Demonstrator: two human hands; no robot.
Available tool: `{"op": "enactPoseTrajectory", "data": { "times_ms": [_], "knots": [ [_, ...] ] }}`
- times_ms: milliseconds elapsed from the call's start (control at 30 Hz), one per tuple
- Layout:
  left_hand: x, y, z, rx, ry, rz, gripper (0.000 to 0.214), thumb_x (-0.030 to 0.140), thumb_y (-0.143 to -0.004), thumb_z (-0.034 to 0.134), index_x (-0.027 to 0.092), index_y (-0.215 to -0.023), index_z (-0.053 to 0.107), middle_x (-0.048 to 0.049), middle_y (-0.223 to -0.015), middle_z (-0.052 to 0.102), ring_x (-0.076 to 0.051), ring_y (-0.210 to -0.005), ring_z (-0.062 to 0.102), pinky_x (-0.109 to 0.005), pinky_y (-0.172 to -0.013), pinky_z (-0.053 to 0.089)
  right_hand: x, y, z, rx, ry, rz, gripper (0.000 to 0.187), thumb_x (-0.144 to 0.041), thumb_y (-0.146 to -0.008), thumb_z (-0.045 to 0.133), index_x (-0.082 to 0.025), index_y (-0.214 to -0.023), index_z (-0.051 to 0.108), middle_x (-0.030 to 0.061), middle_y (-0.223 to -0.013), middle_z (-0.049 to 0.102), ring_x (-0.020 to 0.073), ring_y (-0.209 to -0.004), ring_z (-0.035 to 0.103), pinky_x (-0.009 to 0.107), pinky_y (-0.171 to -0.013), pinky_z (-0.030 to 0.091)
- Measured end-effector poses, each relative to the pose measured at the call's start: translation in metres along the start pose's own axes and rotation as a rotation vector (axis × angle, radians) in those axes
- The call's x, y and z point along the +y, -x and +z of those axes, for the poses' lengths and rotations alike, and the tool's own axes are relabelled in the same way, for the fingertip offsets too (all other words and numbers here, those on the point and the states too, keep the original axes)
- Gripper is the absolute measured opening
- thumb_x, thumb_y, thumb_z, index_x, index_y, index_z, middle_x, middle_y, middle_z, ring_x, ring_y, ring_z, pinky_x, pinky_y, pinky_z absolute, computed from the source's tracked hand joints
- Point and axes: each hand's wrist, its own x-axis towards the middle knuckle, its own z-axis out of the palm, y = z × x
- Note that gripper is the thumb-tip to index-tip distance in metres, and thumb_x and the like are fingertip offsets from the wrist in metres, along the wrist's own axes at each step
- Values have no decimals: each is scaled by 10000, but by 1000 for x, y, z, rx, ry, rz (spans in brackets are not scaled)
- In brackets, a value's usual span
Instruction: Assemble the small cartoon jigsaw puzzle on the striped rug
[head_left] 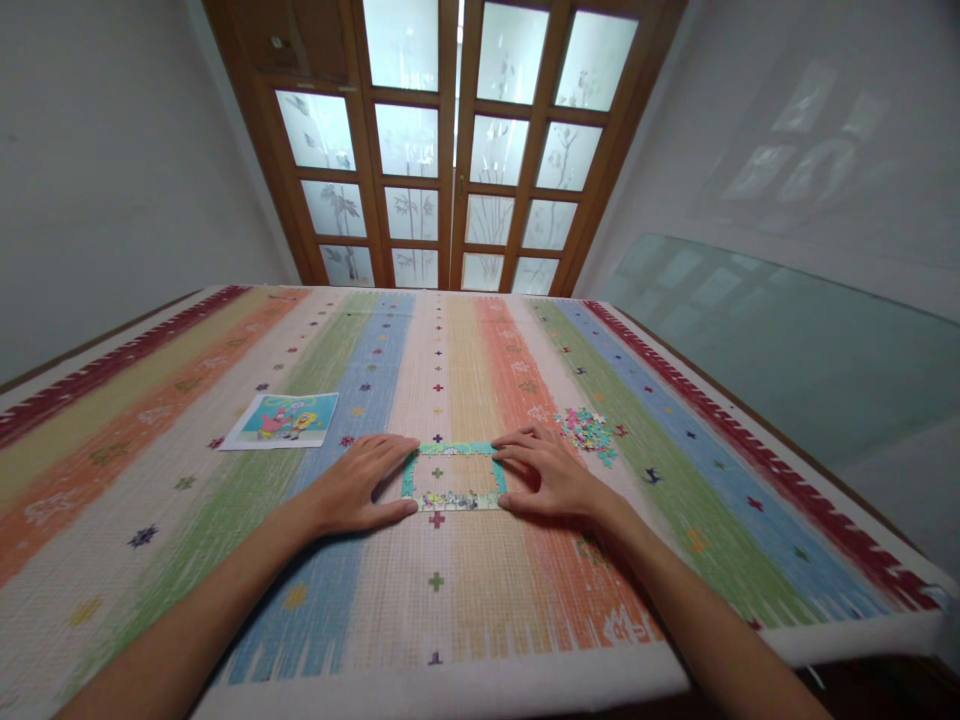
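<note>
Between left hand (358,484) and right hand (551,472): one puzzle frame (456,501), flat on striped cloth (420,590). Thumbs and fingers spread apart, touching its corners. Loose pieces (588,429) beyond the right; picture (289,420) beyond the left. Light, even inward pressure should keep its sides square.

No lettering, brand or number legible
Plus-shaped marks (437,473) are printed on the tablecloth (480,570) between the fingers of the left hand (349,487) and right hand (561,477); any print on the picture card (281,421), left of the left fingers, is too small to be read.
</note>
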Motion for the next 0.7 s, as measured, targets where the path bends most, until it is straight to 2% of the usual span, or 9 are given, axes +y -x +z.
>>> {"op": "enactPoseTrajectory", "data": {
  "times_ms": [333, 500, 567, 700],
  "knots": [
    [1, -2, 1, 27, 24, -14, 593, 528, -971, 587, 203, -1448, 451, -158, -1430, 593, -345, -1307, 553, -540, -1114, 446, -1, -1, 1, 21, -24, -16, 507, -396, -802, 813, -220, -1268, 718, 102, -1350, 689, 329, -1244, 530, 580, -1108, 405],
    [-3, 0, 0, 83, 14, -32, 554, 501, -952, 619, 209, -1409, 505, -146, -1368, 627, -329, -1260, 576, -519, -1087, 472, 2, -1, -2, 60, -59, -9, 552, -352, -791, 837, -242, -1315, 703, 109, -1210, 728, 329, -1198, 563, 534, -1040, 477],
    [-4, 0, 0, 86, 13, -37, 553, 503, -949, 621, 205, -1404, 521, -147, -1361, 631, -329, -1257, 579, -517, -1083, 475, 4, 0, 0, 50, -49, 14, 586, -350, -779, 857, -242, -1332, 695, 122, -1174, 711, 334, -1193, 568, 528, -1030, 489],
    [-4, 1, 0, 67, 20, -64, 548, 508, -954, 618, 205, -1404, 537, -146, -1387, 621, -328, -1271, 574, -517, -1088, 471, 5, 1, 5, 38, -26, 70, 610, -378, -773, 875, -237, -1339, 696, 143, -1229, 639, 325, -1170, 581, 526, -1035, 491]
  ]
}}
